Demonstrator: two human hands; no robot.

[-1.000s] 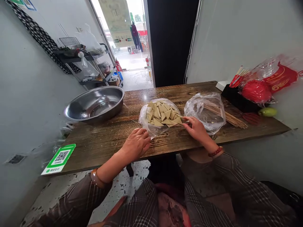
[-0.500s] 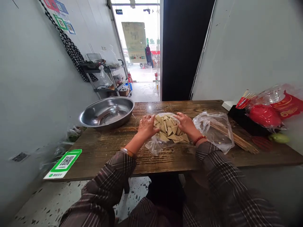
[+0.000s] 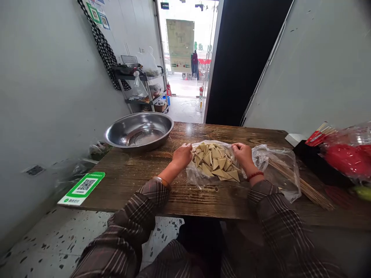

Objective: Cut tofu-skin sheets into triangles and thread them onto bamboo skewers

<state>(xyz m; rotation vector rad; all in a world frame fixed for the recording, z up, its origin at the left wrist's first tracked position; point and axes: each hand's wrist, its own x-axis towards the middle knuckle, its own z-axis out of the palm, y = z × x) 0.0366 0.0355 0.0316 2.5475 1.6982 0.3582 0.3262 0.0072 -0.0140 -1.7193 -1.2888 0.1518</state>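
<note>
A heap of tan triangular pieces (image 3: 215, 160), which look like sliced dried tofu, lies on a clear plastic bag (image 3: 194, 175) on the wooden table. At the left edge of the heap, my left hand (image 3: 182, 156) is closed, pinching the bag's rim. Across from it, my right hand (image 3: 242, 155) has its thumb and fingers pinched on the bag's right side. The bag's film spreads out under and around the pieces, and its far edge shows behind them between my hands.
A large steel basin (image 3: 139, 133) stands at the table's back left. Right of my right hand lies another clear bag with wooden skewers (image 3: 313, 193). A black box (image 3: 315, 164) with red-wrapped chopsticks is farther right. A green QR card (image 3: 82, 188) lies at the left corner.
My hands have gone from resting open around the pieces to pinching the bag's two sides, farther apart. The bag's edge is pulled outward and more pieces show. The view has shifted slightly.
</note>
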